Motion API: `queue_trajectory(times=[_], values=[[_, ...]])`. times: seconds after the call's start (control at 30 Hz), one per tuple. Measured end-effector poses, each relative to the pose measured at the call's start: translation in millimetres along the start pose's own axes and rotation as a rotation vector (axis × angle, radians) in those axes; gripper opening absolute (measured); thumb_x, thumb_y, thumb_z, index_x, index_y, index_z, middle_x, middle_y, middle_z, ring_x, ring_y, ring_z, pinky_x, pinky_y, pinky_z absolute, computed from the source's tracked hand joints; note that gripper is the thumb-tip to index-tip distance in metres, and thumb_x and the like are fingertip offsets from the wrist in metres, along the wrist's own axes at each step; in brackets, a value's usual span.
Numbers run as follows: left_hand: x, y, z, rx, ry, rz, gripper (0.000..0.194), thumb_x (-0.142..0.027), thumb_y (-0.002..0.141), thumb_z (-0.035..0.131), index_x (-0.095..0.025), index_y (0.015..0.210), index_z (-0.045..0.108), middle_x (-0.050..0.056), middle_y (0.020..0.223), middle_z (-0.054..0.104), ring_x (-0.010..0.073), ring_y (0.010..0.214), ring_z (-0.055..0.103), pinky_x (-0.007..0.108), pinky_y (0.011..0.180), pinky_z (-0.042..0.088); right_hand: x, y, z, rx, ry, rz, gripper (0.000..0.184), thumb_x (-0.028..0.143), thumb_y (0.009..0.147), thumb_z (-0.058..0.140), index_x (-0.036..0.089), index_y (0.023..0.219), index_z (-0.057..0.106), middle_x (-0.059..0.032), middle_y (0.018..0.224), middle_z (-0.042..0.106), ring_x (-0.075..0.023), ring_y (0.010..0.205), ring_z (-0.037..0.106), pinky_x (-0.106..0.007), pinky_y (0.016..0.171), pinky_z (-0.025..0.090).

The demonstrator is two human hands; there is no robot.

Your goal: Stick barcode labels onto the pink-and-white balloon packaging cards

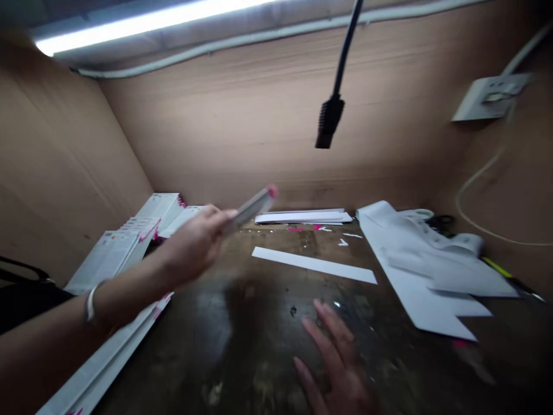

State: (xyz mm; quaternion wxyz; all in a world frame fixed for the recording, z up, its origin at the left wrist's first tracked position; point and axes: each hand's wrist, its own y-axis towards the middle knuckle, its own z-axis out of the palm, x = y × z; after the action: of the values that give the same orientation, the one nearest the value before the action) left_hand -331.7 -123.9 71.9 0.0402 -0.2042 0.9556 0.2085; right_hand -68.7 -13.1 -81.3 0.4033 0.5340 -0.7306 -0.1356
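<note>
On the head view, I have my left hand (199, 239) closed around a slim pale piece (250, 212) with a pink end, blurred, between the pink-edged stacks (106, 253) and the white strips (305, 217) at the back. My right hand (339, 369), fingers spread and loose, is cut off below; I can't tell whether it touches the tabletop (185, 346). The wall socket (470, 105) holds a white plug (499, 97), and a black thing (26, 302) at the left edge is cropped beyond recognition.
</note>
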Motion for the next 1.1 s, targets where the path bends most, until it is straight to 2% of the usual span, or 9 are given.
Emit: queue_trajectory(times=[0.1, 0.17, 0.27, 0.37, 0.53, 0.7, 0.8, 0.9, 1.1], values=[[-65.7, -59.3, 11.0, 0.308, -0.394, 0.225, 0.04, -0.014, 0.082, 0.043, -0.027, 0.118, 0.055, 0.004, 0.1, 0.059, 0.0163, 0.087, 0.058, 0.022, 0.076, 0.045, 16.7, 19.5, -40.7, -0.151, -0.269, -0.224, 0.064, 0.026, 0.08, 0.065, 0.023, 0.137, 0.036, -0.0119, 0.141, 0.041, -0.0342, 0.134, 0.028, -0.056, 0.108, 0.02], [-90.7, -86.2, 21.9, 0.484, -0.5, 0.295, 0.036, -0.011, 0.079, 0.045, -0.025, 0.11, 0.058, 0.003, 0.094, 0.063, 0.0159, 0.08, 0.06, 0.022, 0.071, 0.044, 32.8, 40.6, -67.3, 0.123, -0.293, -0.338, 0.049, 0.029, 0.081, 0.064, 0.022, 0.127, 0.049, -0.0115, 0.127, 0.056, -0.0336, 0.12, 0.048, -0.053, 0.106, 0.026], [-104.8, -100.2, 33.2, 0.607, -0.414, 0.261, 0.024, -0.013, 0.075, 0.05, -0.023, 0.093, 0.063, 0.003, 0.081, 0.067, 0.0187, 0.073, 0.062, 0.024, 0.063, 0.041, 52.1, 70.9, -80.9, 0.749, -0.234, -0.328, 0.011, 0.028, 0.081, 0.063, 0.02, 0.088, 0.067, -0.0054, 0.078, 0.07, -0.0225, 0.068, 0.065, -0.033, 0.07, 0.049], [-105.1, -94.7, 35.5, 0.641, -0.268, 0.186, 0.024, -0.017, 0.074, 0.053, -0.024, 0.095, 0.063, 0.002, 0.08, 0.069, 0.0224, 0.072, 0.064, 0.026, 0.059, 0.039, 58.9, 86.9, -67.7, 0.979, -0.287, -0.252, 0.012, 0.025, 0.078, 0.062, 0.017, 0.072, 0.068, -0.0043, 0.062, 0.065, -0.0182, 0.054, 0.061, -0.024, 0.048, 0.038], [-87.8, -92.5, 28.8, 0.492, -0.476, 0.075, 0.033, -0.024, 0.068, 0.067, -0.023, 0.101, 0.061, 0.004, 0.091, 0.069, 0.0241, 0.083, 0.063, 0.03, 0.071, 0.045, 52.5, 87.5, -64.1, 0.958, -0.203, -0.232, 0.013, 0.023, 0.077, 0.061, 0.016, 0.069, 0.067, -0.004, 0.059, 0.062, -0.0156, 0.052, 0.057, -0.023, 0.048, 0.034], [-77.0, -133.6, 54.9, -0.046, -1.374, -0.295, 0.054, -0.06, 0.076, 0.055, -0.017, 0.109, 0.061, 0.011, 0.106, 0.067, 0.0279, 0.11, 0.057, 0.039, 0.099, 0.039, 34.2, 62.4, -75.6, 0.723, 0.688, 0.42, 0.018, 0.033, 0.084, 0.056, 0.018, 0.084, 0.066, -0.0043, 0.076, 0.07, -0.0209, 0.068, 0.066, -0.031, 0.061, 0.051], [-92.7, -160.8, 85.5, 0.161, -1.749, -0.494, 0.058, -0.05, 0.067, 0.072, -0.015, 0.112, 0.06, 0.014, 0.107, 0.068, 0.0329, 0.107, 0.059, 0.044, 0.094, 0.045, 28.2, 32.3, -53.2, 0.452, 1.256, 0.759, 0.03, 0.041, 0.077, 0.068, 0.019, 0.096, 0.063, -0.0066, 0.085, 0.072, -0.025, 0.077, 0.068, -0.042, 0.072, 0.053], [-104.7, -173.1, 100.5, 0.295, -1.896, -0.737, 0.054, -0.037, 0.071, 0.073, -0.015, 0.117, 0.056, 0.016, 0.109, 0.067, 0.0328, 0.099, 0.064, 0.045, 0.084, 0.051, 29.3, 0.7, -19.6, 0.313, 1.483, 0.964, 0.042, 0.041, 0.074, 0.073, 0.017, 0.105, 0.06, -0.0104, 0.09, 0.072, -0.0282, 0.084, 0.068, -0.046, 0.077, 0.052], [-92.0, -167.2, 101.9, 0.311, -1.968, -0.78, 0.046, -0.031, 0.077, 0.069, -0.011, 0.116, 0.055, 0.018, 0.104, 0.069, 0.0311, 0.092, 0.067, 0.045, 0.084, 0.052, 33.7, -27.8, 6.6, 0.385, 1.522, 1.059, 0.042, 0.042, 0.077, 0.069, 0.015, 0.108, 0.058, -0.0126, 0.092, 0.071, -0.0302, 0.085, 0.068, -0.047, 0.076, 0.052]])
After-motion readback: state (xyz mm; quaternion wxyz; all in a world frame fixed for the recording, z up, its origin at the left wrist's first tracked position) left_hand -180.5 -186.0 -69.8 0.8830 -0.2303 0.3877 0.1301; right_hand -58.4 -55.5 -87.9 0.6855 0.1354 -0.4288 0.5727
